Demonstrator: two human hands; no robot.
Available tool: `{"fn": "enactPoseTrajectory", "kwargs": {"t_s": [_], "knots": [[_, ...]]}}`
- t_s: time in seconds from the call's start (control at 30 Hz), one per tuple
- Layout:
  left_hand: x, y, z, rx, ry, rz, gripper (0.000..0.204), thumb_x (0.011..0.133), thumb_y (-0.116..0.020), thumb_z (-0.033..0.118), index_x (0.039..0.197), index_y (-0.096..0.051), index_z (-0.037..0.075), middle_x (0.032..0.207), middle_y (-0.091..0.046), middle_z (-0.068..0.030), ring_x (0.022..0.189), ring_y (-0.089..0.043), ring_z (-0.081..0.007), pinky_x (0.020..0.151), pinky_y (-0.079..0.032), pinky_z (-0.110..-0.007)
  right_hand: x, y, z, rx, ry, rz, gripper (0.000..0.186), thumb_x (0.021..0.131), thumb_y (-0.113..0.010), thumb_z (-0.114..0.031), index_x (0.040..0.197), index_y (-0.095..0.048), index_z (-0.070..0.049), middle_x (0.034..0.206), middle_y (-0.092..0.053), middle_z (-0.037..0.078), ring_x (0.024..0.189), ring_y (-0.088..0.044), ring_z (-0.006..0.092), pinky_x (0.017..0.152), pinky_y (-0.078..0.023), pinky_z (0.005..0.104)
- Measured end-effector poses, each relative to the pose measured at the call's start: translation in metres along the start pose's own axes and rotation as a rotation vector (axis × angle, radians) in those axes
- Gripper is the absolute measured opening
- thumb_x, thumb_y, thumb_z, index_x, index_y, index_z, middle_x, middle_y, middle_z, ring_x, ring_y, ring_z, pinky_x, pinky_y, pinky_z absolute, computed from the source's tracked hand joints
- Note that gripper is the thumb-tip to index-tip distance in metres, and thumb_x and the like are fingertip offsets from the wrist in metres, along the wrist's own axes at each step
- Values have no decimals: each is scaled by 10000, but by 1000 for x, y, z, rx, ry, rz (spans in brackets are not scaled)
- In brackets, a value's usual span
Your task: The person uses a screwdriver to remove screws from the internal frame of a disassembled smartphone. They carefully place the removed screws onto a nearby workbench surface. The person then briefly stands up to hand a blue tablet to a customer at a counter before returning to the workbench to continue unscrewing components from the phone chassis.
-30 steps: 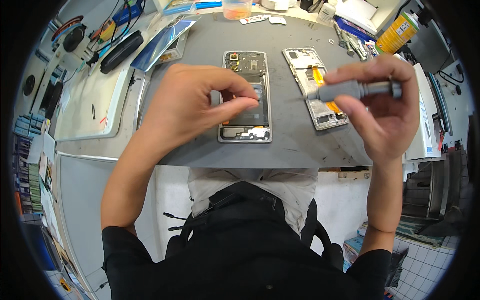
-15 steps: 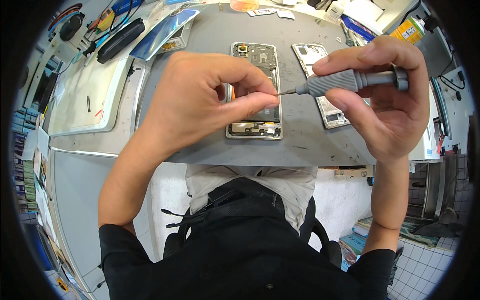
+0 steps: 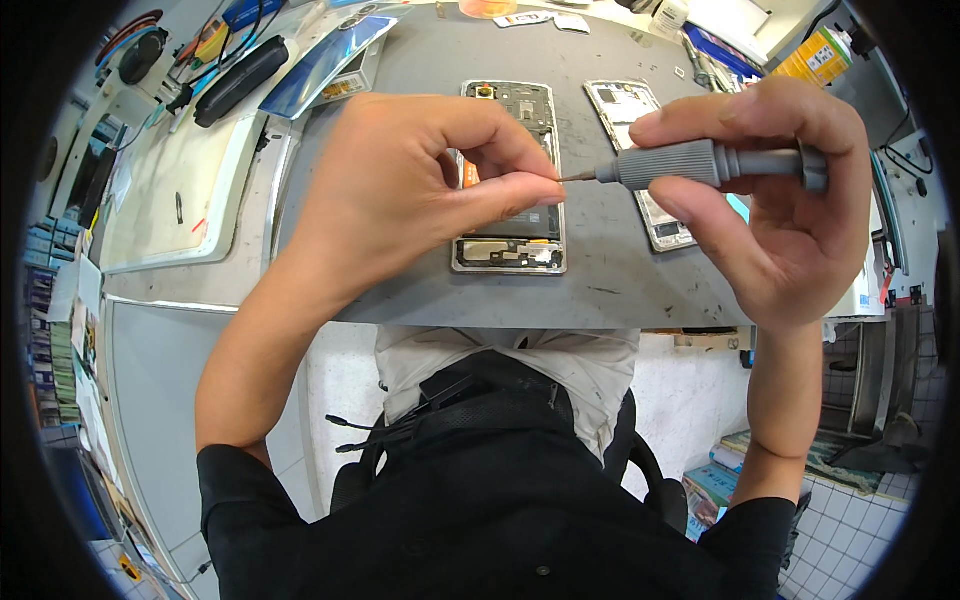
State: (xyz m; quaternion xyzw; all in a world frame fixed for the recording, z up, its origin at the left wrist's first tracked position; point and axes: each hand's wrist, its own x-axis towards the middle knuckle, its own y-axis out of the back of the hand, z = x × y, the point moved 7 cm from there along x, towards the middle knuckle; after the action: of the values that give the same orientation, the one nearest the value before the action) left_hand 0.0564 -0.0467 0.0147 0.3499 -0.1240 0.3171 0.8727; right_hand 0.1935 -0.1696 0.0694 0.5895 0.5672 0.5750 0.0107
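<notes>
My right hand (image 3: 795, 225) is closed around a grey ribbed precision screwdriver (image 3: 668, 165), held almost level with its thin bit pointing left. Thumb and forefinger of my left hand (image 3: 390, 185) pinch together right at the bit's tip; whatever lies between them is too small or hidden to make out. Both hands hover above an opened smartphone (image 3: 510, 258), its camera, black battery and lower board parts exposed. My left fingers cover part of its middle. To its right, partly behind the screwdriver and right hand, lies a second phone frame (image 3: 670, 232) with a silvery interior.
All this is on a grey work table (image 3: 610, 285). At the left are a pale flat tray (image 3: 160, 215), a black case (image 3: 241, 80) and a shiny blue sheet (image 3: 325, 65). A yellow box (image 3: 812, 60) and pen-like tools (image 3: 705, 65) stand at the back right.
Both hands have shifted slightly to the right, the screwdriver with them. Its bit still meets my left fingertips, and the grip of each hand looks the same.
</notes>
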Motion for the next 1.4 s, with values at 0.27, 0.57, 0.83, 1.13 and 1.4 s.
{"fn": "enactPoseTrajectory", "kwargs": {"t_s": [0.27, 0.57, 0.83, 1.13, 1.4], "knots": [[-2, -26, -2, -5, 56, -226, 276, 915, -633, 280, 853, -765, 46, 599, -624, -101, 502, -546, -215, 523, -430, -331, -11, -9, 13, -3, -124, -93, 431, 829, -762, 46, 1158, -487, 4, 1044, -680, 160, 990, -721, 234, 680, -613, 241], [-7, -42, -9, 139, -26, -412, 255, 895, -571, 153, 981, -765, 12, 728, -705, -139, 576, -637, -230, 570, -493, -322, -22, -24, 22, 38, -282, -146, 398, 822, -791, -8, 1121, -531, -47, 1042, -659, 84, 995, -719, 189, 654, -597, 234], [-8, -40, -7, 146, -38, -397, 249, 890, -577, 152, 973, -759, 4, 771, -718, -150, 594, -652, -248, 579, -501, -322, -20, -26, 14, -23, -267, -218, 404, 808, -790, 5, 1123, -543, -53, 1063, -675, 79, 993, -712, 184, 682, -607, 257], [-40, -29, 22, 506, -315, -77, 213, 724, -703, 129, 928, -766, 119, 701, -576, -6, 620, -595, -207, 512, -465, -330, 4, -39, 5, 0, -214, -355, 381, 797, -722, 77, 1120, -568, -54, 1059, -674, 55, 944, -706, 198, 695, -597, 292], [-65, -43, 22, 658, -368, -25, 412, 667, -747, 112, 1077, -746, 157, 773, -483, 32, 672, -516, -136, 494, -420, -264, 7, -35, 7, -284, -210, -347, 401, 771, -811, -71, 1096, -577, -74, 929, -680, 17, 810, -701, 194, 592, -517, 293]]}}
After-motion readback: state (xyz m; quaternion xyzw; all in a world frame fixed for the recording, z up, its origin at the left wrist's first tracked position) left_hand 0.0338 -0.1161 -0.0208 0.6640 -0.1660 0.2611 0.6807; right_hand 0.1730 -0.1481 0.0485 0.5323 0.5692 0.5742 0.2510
